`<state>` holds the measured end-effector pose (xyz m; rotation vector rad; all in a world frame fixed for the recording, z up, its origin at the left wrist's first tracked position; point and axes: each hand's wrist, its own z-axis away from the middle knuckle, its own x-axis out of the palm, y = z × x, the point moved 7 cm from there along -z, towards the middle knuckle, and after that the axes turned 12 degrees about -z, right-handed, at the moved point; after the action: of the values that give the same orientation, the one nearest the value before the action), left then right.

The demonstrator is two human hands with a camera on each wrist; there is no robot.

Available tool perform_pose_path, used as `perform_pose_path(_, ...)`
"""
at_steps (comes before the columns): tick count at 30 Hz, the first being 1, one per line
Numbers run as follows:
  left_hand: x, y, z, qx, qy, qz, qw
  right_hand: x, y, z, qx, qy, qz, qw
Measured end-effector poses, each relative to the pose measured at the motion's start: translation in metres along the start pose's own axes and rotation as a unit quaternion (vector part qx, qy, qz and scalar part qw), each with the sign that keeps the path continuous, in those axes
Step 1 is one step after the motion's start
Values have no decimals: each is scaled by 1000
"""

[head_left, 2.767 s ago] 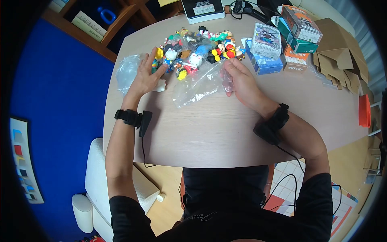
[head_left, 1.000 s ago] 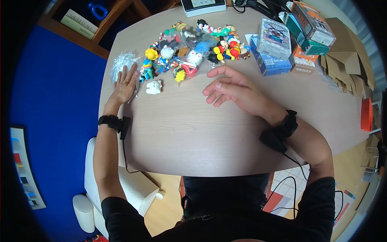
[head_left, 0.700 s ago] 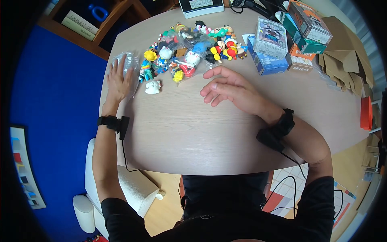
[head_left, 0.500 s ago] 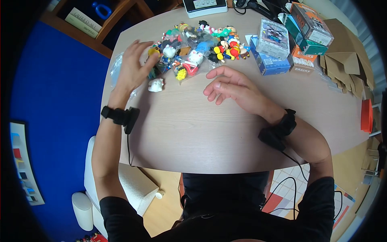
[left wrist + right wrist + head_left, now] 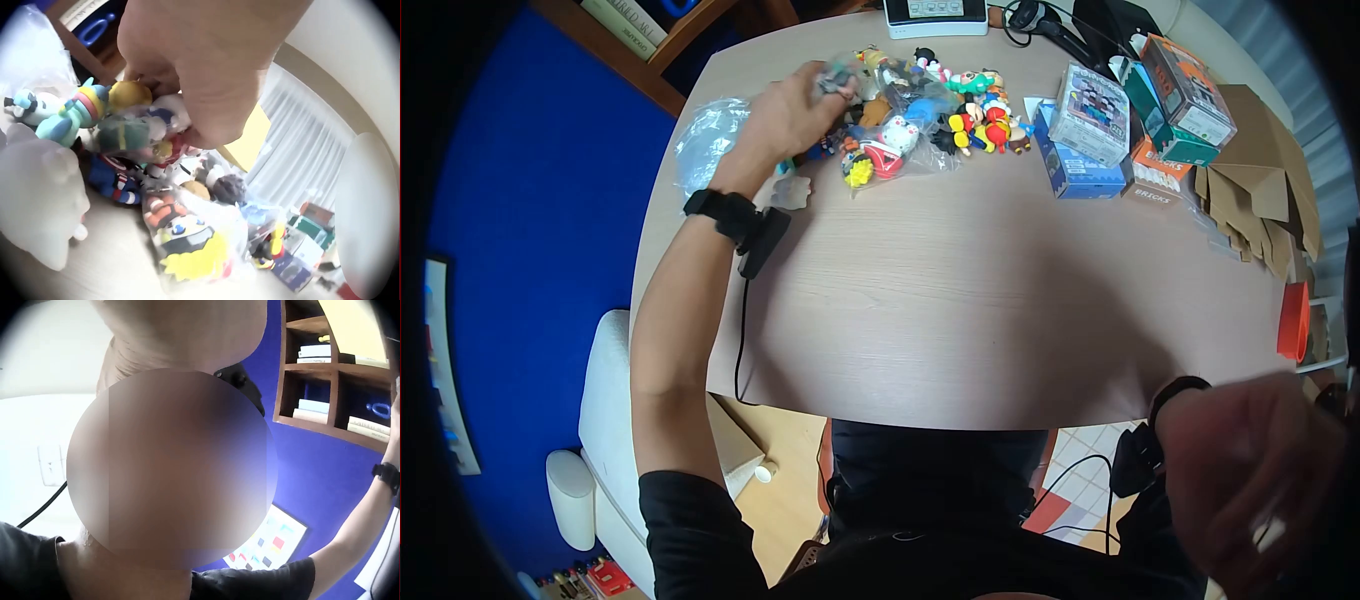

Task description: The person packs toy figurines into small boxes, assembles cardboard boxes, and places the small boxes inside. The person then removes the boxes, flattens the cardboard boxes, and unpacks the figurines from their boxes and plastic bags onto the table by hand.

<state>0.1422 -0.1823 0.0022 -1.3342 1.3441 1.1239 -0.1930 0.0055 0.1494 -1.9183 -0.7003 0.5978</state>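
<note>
My left hand reaches over the left side of a pile of small toy figures, several of them wrapped in clear plastic. At its fingertips is a small greyish figure, blurred in the head view. The left wrist view shows the left hand's thumb and fingers bent close around a plastic-wrapped figure. A white cat figure sits below this wrist. My right hand is raised near the head camera, blurred, its fingers bent; I cannot tell whether it holds anything.
Crumpled clear plastic bags lie at the table's left edge. Toy boxes are stacked at the back right, beside flattened brown cardboard. A white device stands at the back. An orange-red holder is at the right edge.
My left hand has gone from the pile to the plastic bags, then back to the pile and farther in. The right hand let go of its clear bag and later rose off the table toward the camera.
</note>
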Motion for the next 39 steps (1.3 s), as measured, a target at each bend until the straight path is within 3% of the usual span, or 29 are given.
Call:
perform_pose_path(2, -7, -16, -1, -84, 6, 126, 989, 12, -6, -7, -81, 64, -20, 994)
perform_pose_path(3, -8, -17, -1, -80, 5, 128, 989, 25, -4, -30, -121, 96, -29, 988)
perform_pose_path(4, -17, -25, 2, -107, 81, 277, 952, 27, -7, -27, -162, 125, -37, 978)
perform_pose_path(5, -23, -36, 7, -133, 154, 416, 886, 29, -11, -24, -203, 153, -46, 966)
perform_pose_path(6, -24, -43, 9, -134, 156, 417, 886, 29, -14, -16, -244, 180, -57, 951)
perform_pose_path(8, -18, -67, 18, -222, 188, 567, 771, 33, -22, 9, -324, 229, -77, 915)
perform_pose_path(9, -24, -57, 27, -222, 189, 567, 770, 35, -25, 23, -362, 254, -87, 893)
perform_pose_path(11, -33, -3, 50, -143, 86, 770, 616, 35, -27, 49, -433, 301, -112, 842)
perform_pose_path(13, -26, 23, 68, -138, 73, 793, 588, 41, -25, 55, -440, 301, -121, 837)
perform_pose_path(15, -6, 47, 78, -106, -30, 846, 521, 46, -25, 63, -454, 303, -129, 828)
perform_pose_path(18, 12, 74, 93, -70, -102, 869, 478, 46, -28, 72, -474, 299, -130, 818)
perform_pose_path(19, 16, 78, 97, -71, -103, 871, 475, 17, -29, 62, -471, 299, -128, 820)
perform_pose_path(20, 22, 84, 102, -64, -127, 873, 466, 3, -27, 18, -371, -7, -83, 925)
perform_pose_path(21, 26, 90, 106, -57, -150, 874, 458, 17, -8, 6, -228, -312, -29, 922)
perform_pose_path(22, 28, 93, 108, -51, -154, 879, 449, 21, -2, -1, -226, -314, -27, 922)
perform_pose_path(24, 35, 98, 114, -60, -167, 877, 447, 22, 25, -25, -234, -131, 51, 962)
perform_pose_path(26, 38, 104, 124, -68, -198, 880, 425, 19, 66, -38, -164, 36, 73, 983)
perform_pose_path(27, 36, 105, 126, -69, -196, 881, 424, 17, 80, -48, -218, 33, 85, 972)
perform_pose_path(28, 34, 101, 125, -82, -167, 887, 422, 13, 97, -57, -148, -10, 88, 985)
perform_pose_path(30, 34, 90, 121, -96, -124, 896, 415, 10, 128, -61, -95, -80, 163, 979)
perform_pose_path(31, 36, 85, 118, -96, -124, 897, 414, 9, 141, -62, -95, -81, 163, 979)
perform_pose_path(33, 37, 68, 114, -114, -34, 904, 411, 6, 185, -59, 56, -92, 182, 977)
perform_pose_path(34, 38, 64, 113, -113, -21, 902, 416, 10, 199, -56, 57, -90, 182, 977)
perform_pose_path(36, 36, 65, 114, -110, -19, 904, 412, 8, 235, -49, 179, 53, -74, 980)
perform_pose_path(39, 38, 73, 120, -108, -27, 902, 418, 12, 241, -47, 219, 82, -172, 957)
